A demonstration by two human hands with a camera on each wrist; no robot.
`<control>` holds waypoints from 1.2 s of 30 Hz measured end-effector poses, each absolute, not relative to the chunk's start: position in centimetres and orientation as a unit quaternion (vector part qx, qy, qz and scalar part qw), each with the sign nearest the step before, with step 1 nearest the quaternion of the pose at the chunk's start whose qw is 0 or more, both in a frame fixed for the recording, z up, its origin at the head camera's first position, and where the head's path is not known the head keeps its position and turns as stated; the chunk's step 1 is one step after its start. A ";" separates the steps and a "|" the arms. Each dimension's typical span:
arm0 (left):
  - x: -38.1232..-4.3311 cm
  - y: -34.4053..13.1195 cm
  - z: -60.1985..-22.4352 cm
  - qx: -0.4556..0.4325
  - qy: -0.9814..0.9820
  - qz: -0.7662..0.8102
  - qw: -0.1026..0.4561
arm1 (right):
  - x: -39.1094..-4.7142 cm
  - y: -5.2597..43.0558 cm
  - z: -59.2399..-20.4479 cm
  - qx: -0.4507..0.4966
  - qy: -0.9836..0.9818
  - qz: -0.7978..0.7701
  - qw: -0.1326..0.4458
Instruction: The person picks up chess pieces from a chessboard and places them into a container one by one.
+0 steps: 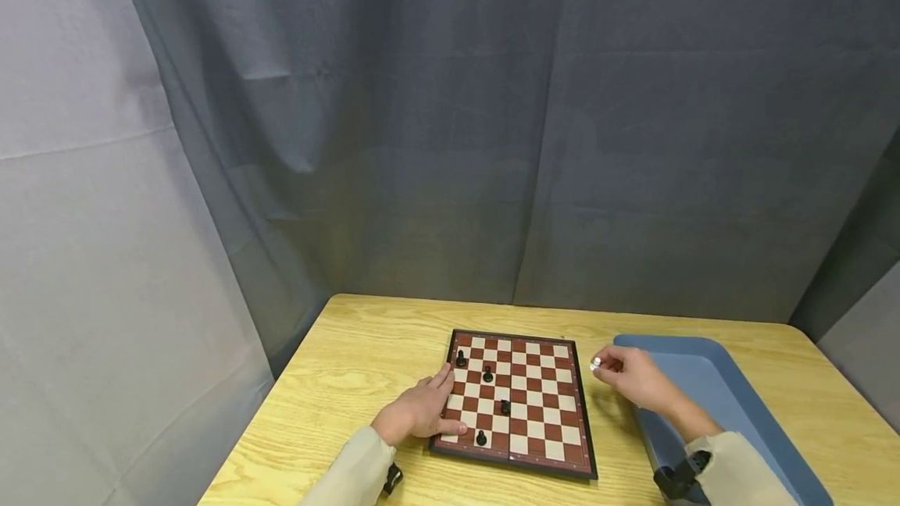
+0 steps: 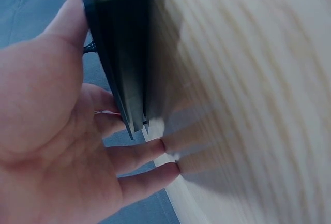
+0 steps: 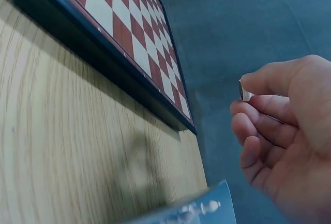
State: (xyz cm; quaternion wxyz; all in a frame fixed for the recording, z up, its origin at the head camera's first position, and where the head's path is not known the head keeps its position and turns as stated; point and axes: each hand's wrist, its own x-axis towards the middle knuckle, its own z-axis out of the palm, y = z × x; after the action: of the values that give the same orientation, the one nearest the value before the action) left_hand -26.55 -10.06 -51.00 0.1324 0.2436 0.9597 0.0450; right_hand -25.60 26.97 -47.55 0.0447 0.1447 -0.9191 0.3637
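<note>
A chessboard (image 1: 534,412) with red and white squares and a dark rim lies on the wooden table. Several black chess pieces (image 1: 488,374) stand on its left half. My left hand (image 1: 420,411) rests against the board's left edge, thumb over the near left corner squares; in the left wrist view two straight fingertips (image 2: 170,172) touch the tabletop beside the board's dark side (image 2: 121,53). Between thumb and fingers my right hand (image 1: 636,377) pinches a small white chess piece (image 1: 595,363), held up between board and tray. Its dark round base shows in the right wrist view; the fingers hide most of it.
At the right lies a blue tray (image 1: 738,404), partly under my right forearm. White chess pieces (image 3: 209,207) are in it, seen in the right wrist view. Grey curtains (image 1: 450,139) hang behind the table and at its left side.
</note>
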 end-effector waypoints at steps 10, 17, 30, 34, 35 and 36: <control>-26.7 -10.0 -51.1 0.244 0.960 0.046 0.130 | -25.5 29.1 -47.3 0.130 -0.924 0.356 0.041; -26.7 -10.0 -51.2 0.244 0.960 0.043 0.131 | -25.4 30.3 -47.7 0.117 -0.928 0.351 0.037; -26.6 -9.6 -51.0 0.249 0.958 0.047 0.132 | -24.2 32.9 -47.2 0.077 -0.931 0.357 0.011; -26.6 -9.6 -51.0 0.247 0.959 0.047 0.131 | -24.1 33.7 -47.2 0.072 -0.935 0.347 0.012; -26.6 -9.6 -51.0 0.247 0.959 0.047 0.132 | -24.1 33.9 -47.3 0.069 -0.937 0.342 0.012; -26.6 -9.6 -51.0 0.247 0.959 0.047 0.133 | -24.2 34.2 -47.4 0.070 -0.938 0.340 0.011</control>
State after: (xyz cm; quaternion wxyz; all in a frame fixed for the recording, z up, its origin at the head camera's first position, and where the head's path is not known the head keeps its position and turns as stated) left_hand -26.60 -9.57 -50.97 0.1331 0.2465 0.9588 0.0474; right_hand -24.17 34.16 -47.38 0.0110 0.0696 -0.9378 0.3400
